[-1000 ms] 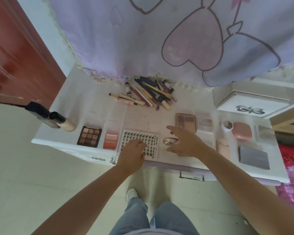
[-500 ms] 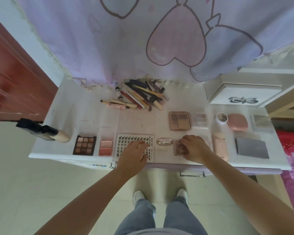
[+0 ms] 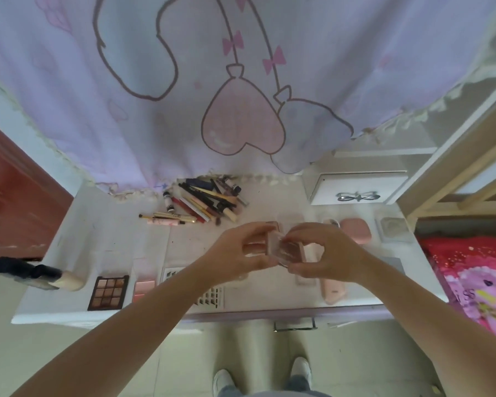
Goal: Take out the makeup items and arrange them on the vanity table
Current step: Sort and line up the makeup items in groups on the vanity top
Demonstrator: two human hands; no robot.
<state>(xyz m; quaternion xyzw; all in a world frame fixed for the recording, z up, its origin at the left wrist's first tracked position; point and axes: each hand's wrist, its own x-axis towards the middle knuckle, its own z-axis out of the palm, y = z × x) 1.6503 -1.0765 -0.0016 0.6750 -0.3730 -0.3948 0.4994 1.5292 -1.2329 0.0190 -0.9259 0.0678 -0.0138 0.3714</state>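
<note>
Both hands meet above the middle of the desk (image 3: 78, 224), and between them is a small clear-lidded palette (image 3: 284, 249), lifted off the surface and held up in front of the camera. It looks to be held this way so the lid can be worked or the case checked before it goes into the rows; that is a judgement, and the blur hides whether the lid is ajar.

The left hand (image 3: 241, 253) comes in from the lower left with its thumb on top and its fingers (image 3: 254, 247) curled round the case's left end. The right hand (image 3: 324, 253) mirrors it from the lower right, pinching the right end and top edge between thumb and forefinger. So both sets of fingers are closed on the case, neither flat nor free.

Below and left of the fingers lie the nine-pan eyeshadow palette (image 3: 108, 292), a pink blush pan (image 3: 143, 288) and a lash card (image 3: 209, 295) partly under the left forearm. Beyond the fingers sits the heap of pencils and brushes (image 3: 204, 203). Just right of the fingers are a pink compact (image 3: 355, 230) and a long pink case (image 3: 333, 290), all set out flat, which suggests the arranging is well along
</note>
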